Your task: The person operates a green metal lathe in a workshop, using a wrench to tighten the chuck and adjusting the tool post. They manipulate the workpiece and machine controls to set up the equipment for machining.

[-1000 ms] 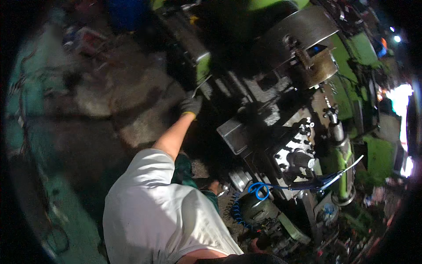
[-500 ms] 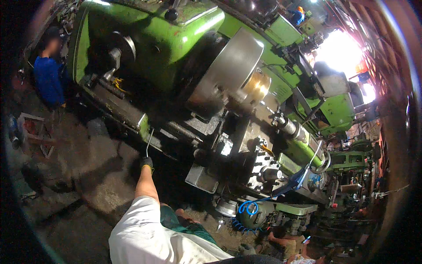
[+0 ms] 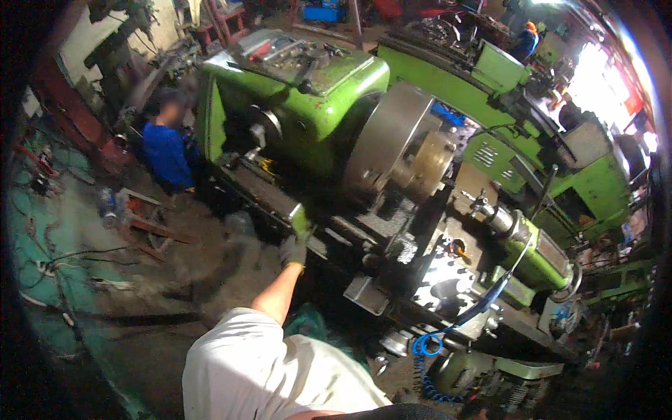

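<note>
My left hand, in a pale work glove, reaches forward to the green end bracket on the front of a large lathe. It looks closed around the thin metal lever there; the lever itself is mostly hidden by the glove and blur. Beyond it on the right is the big steel chuck, with a brass-coloured round workpiece in its jaws. The tool post and the green tailstock stand farther right. My right hand is out of view.
A person in blue is at the lathe's left end. Tools lie on top of the green headstock. A blue coiled air hose hangs by the carriage. A reddish metal frame and cables are on the floor at left.
The view has swung, so the lathe sits lower and farther right. My left hand has come closer to the green bracket, and the lever, plainly seen before, is now mostly hidden.
</note>
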The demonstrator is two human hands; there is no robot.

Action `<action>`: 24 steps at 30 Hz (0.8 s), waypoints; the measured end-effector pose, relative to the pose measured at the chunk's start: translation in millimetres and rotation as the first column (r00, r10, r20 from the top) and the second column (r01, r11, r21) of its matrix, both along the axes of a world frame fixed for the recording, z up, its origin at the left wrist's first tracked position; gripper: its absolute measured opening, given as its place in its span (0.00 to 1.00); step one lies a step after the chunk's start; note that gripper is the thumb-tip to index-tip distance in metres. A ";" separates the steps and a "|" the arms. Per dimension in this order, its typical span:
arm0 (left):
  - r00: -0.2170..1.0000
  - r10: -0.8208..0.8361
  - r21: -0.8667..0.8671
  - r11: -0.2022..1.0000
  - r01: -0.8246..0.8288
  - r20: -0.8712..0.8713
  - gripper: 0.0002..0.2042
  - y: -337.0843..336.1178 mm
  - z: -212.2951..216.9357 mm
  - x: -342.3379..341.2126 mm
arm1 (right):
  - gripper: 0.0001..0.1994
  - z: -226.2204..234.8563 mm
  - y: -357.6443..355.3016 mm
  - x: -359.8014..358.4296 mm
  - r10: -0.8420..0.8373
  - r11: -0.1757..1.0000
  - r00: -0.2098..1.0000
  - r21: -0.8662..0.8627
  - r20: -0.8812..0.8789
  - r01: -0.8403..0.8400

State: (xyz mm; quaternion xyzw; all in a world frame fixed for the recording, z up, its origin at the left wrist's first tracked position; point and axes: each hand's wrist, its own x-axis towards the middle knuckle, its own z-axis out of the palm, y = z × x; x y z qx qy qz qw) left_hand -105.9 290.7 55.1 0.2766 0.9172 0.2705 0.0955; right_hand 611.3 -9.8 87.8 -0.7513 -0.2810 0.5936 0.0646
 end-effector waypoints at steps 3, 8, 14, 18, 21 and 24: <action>0.982 -0.176 0.539 0.835 0.110 0.073 0.21 82.1 205.8 1.3 | 0.12 -2.2 -25.1 31.9 0.591 0.675 0.747 0.321 0.304 -0.664; 0.949 -0.192 0.904 0.303 0.301 -0.251 0.32 208.4 431.1 -44.2 | 0.14 19.7 16.6 -56.0 0.522 0.691 0.726 0.278 0.447 -0.668; 0.694 -0.263 0.588 0.383 0.712 -0.670 0.11 333.2 359.8 -160.1 | 0.15 68.0 -10.3 -141.9 0.136 0.973 0.949 0.141 0.285 -0.182; 0.752 -0.295 0.655 0.370 0.658 -0.589 0.10 271.5 430.9 -143.0 | 0.15 78.3 -41.1 -205.1 0.027 0.995 0.963 0.085 0.269 -0.051; 0.768 -0.215 0.682 0.360 0.636 -0.603 0.09 253.5 432.9 -163.1 | 0.16 78.7 -60.3 -230.2 0.001 0.997 0.960 0.072 0.279 -0.023; 0.778 -0.236 0.730 0.270 0.628 -0.583 0.12 248.7 427.2 -191.8 | 0.16 77.6 -76.1 -257.8 -0.034 0.997 0.958 0.069 0.284 0.015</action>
